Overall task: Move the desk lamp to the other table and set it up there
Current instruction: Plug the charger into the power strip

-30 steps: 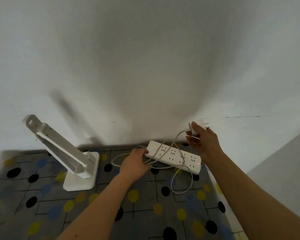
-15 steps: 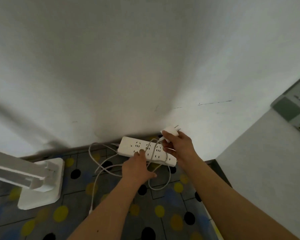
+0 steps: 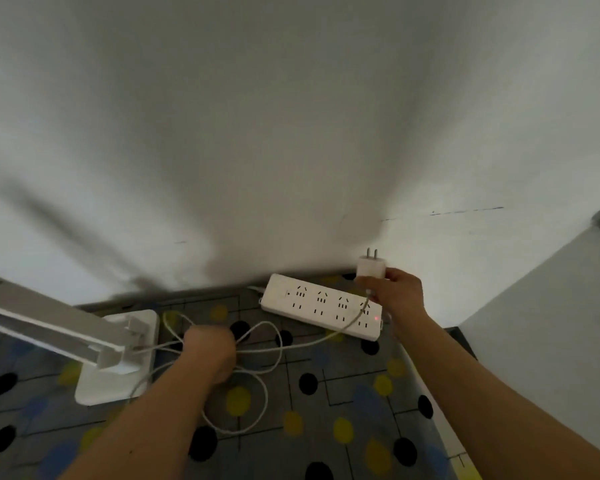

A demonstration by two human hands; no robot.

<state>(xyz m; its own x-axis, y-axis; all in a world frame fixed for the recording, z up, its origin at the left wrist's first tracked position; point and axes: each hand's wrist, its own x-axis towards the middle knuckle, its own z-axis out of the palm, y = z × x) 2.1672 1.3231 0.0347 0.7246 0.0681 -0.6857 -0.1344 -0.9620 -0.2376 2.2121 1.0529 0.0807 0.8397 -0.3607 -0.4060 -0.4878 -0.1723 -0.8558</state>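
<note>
- Lamp (image 3: 84,341): white, with a flat square base and a long boxy arm folded low and slanting off the left edge of the view. It stands at the left of the surface (image 3: 326,410), close to the wall (image 3: 291,133).
- Cord (image 3: 266,396): thin and white. It leaves the lamp's hinge end, lies in loose loops on the surface between lamp and strip, then crosses the strip's right end up to the plug.
- Plug (image 3: 371,268): small white cube with two metal prongs pointing up, held in the air just behind the strip's right end and not in any socket.
- Strip (image 3: 321,306): white, with rows of sockets and a red light lit at its right end. It lies aslant against the wall.
- Surface: grey cloth with black lines and black, yellow and blue dots.
- Left hand (image 3: 210,351): blurred, knuckles up, low over the loops beside the lamp base. Its grip is closed in a fist with cord running out at both sides.
- Right hand (image 3: 397,292): raised over the strip's right end, forearm reaching in from lower right. Its grip pinches the plug's body between thumb and fingers.
</note>
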